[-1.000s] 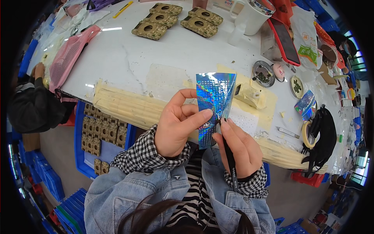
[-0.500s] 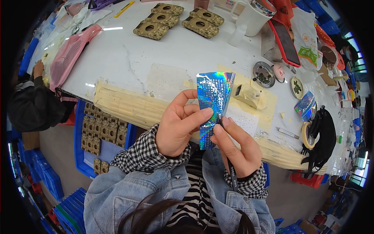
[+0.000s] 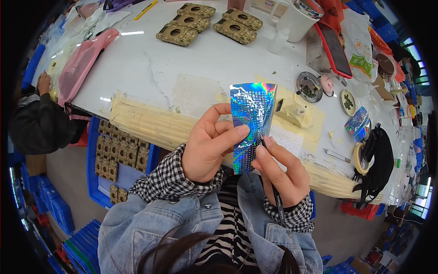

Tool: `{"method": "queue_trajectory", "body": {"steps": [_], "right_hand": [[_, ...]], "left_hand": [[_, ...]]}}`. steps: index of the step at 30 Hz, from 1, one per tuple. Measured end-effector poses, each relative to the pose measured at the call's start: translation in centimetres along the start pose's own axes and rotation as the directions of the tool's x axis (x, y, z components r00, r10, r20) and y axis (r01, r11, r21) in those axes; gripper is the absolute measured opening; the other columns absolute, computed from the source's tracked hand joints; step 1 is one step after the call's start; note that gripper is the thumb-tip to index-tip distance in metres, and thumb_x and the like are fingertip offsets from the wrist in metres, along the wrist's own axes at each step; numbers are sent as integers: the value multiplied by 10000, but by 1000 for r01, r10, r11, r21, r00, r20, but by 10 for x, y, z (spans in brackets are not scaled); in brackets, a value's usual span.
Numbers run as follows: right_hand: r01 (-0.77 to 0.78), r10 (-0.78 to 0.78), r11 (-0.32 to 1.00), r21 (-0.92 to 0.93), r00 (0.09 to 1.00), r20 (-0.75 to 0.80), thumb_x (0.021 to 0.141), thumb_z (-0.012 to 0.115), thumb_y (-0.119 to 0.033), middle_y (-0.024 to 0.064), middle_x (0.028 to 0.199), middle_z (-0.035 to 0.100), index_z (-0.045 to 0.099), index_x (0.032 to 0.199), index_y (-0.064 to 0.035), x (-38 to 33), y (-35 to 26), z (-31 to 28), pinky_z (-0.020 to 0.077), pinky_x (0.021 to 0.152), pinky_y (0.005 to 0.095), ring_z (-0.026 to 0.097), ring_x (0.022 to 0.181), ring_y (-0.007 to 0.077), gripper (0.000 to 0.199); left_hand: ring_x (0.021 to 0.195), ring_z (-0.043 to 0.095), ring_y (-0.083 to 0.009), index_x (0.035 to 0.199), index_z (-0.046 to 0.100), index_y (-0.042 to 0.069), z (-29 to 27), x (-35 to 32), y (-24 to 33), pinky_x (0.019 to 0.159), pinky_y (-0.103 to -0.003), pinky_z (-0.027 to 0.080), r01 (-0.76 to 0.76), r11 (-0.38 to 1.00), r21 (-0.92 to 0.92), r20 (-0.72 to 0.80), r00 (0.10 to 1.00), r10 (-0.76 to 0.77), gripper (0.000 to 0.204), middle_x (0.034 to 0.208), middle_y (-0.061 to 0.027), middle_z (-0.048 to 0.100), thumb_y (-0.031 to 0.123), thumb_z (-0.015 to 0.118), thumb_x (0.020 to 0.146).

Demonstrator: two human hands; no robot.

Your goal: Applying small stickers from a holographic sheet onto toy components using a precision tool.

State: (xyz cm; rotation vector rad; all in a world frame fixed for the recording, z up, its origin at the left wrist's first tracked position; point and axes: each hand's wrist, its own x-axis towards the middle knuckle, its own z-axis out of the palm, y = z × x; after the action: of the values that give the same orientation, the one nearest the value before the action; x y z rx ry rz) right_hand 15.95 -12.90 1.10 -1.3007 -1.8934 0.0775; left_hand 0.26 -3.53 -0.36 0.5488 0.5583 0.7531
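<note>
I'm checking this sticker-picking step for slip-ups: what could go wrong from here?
The holographic sheet is pinched only along its lower edge by the left hand, so it may bend or slip. The right hand presses a thin dark tool against it, which might scratch the foil.

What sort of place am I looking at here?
Probably a small assembly or packing workshop. A taped white workbench carries camouflage-patterned parts, with more in a blue bin below. The left hand holds a holographic sticker sheet; the right hand holds a dark tool against it.
</note>
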Motion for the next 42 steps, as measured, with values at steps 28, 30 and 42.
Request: {"method": "queue_trajectory", "body": {"steps": [28,30,42], "right_hand": [[-2,1,1000,-8,1000,-17,664,786,34,197,1114,625,677,1103,0,3,-1,2,566,841,344,653,977,295,454],[4,-5,1000,-15,1000,-26,667,787,28,201,1103,631,678,1097,5,4,-1,2,569,834,346,657,970,300,444],[-26,28,999,23,998,-63,700,769,23,190,1084,646,676,1075,13,4,-1,2,565,843,341,662,971,300,387]], "left_hand": [[915,655,-135,1223,422,6,2,-2,-1,794,-256,529,-42,999,30,-13,999,43,378,980,-115,693,-6,608,894],[914,655,-134,1222,424,6,2,-2,-1,793,-255,527,-40,999,29,-8,999,40,375,979,-116,693,-4,607,895],[899,659,-133,1227,417,0,1,-2,-1,791,-251,525,-30,999,24,0,1000,30,378,964,-116,694,-1,603,898]]}}
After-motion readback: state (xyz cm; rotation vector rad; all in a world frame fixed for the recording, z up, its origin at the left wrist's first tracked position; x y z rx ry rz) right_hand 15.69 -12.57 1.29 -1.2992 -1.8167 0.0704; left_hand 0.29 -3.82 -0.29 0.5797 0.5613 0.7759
